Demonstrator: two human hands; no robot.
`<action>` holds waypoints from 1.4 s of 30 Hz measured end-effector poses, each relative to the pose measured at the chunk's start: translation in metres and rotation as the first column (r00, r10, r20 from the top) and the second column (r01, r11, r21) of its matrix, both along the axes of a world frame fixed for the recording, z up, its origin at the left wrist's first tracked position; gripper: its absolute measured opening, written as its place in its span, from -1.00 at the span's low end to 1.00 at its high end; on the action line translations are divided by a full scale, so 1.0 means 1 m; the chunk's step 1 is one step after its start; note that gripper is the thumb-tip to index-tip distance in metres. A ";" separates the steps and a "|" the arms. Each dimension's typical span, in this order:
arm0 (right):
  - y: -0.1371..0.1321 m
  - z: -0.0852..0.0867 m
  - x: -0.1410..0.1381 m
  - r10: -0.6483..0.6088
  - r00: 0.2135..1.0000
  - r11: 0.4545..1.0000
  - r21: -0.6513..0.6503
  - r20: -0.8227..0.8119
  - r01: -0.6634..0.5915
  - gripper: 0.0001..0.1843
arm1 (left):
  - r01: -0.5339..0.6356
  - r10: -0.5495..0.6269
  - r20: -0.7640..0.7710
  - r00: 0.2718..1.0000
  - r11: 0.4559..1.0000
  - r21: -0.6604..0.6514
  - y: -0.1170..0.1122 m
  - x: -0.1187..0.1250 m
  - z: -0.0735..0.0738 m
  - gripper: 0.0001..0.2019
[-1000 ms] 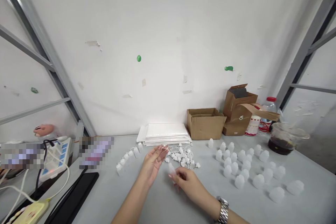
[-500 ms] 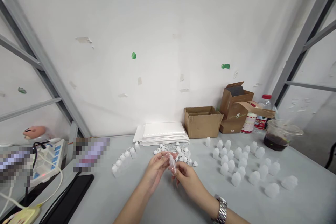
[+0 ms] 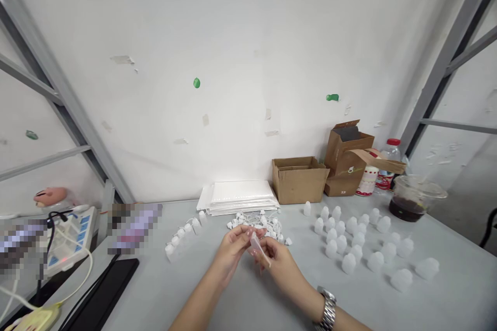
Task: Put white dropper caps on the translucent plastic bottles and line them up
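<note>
Evidently both forearms rise from the lower edge over the grey desk (image 3: 240,302) and lean inward, so that the hands almost meet at the middle. A metal watch (image 3: 327,310) circles the right wrist. The right hand (image 3: 274,257), coming in from the lower right with its back partly upward, has its fingers curled and grips a translucent shell (image 3: 255,242) between thumb and fingertips; the shell tilts, its upper end toward the left hand. That left hand (image 3: 235,244) reaches up and inward, fingers bent and tips drawn together at the shell's upper end; whether they pinch the shell or something small beside it, I cannot tell. The held shell is above the desk, just in front of a tangled pile (image 3: 277,227) of small white parts. To the left a slanting row (image 3: 186,231) of white-topped shells stands on the desk; to the right spreads a group of frosted shells (image 3: 357,239). Farther back are white sheets (image 3: 240,197), stacked flat, and a cardboard box (image 3: 298,189) beside a brown bag (image 3: 341,168).
</note>
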State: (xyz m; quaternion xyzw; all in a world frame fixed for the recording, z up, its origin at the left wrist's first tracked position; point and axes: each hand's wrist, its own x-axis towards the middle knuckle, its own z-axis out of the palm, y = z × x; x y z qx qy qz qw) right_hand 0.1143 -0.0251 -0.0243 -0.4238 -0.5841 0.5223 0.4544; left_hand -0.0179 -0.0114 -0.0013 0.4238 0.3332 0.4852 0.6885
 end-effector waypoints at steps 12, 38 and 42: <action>-0.004 0.011 0.006 0.275 0.777 0.879 -0.178 -0.567 -0.442 -0.65 | 0.082 -0.081 0.040 0.996 0.997 -0.005 -0.004 0.000 0.001 -0.73; 0.004 0.005 0.009 0.065 0.802 0.884 -0.338 -0.594 -0.322 -0.73 | 0.062 -0.055 0.120 0.991 0.996 -0.057 -0.003 0.006 -0.003 -0.70; 0.004 0.004 0.009 0.065 0.765 0.867 -0.343 -0.640 -0.361 -0.71 | 0.062 -0.056 0.117 0.992 0.997 -0.044 -0.001 0.003 -0.003 -0.67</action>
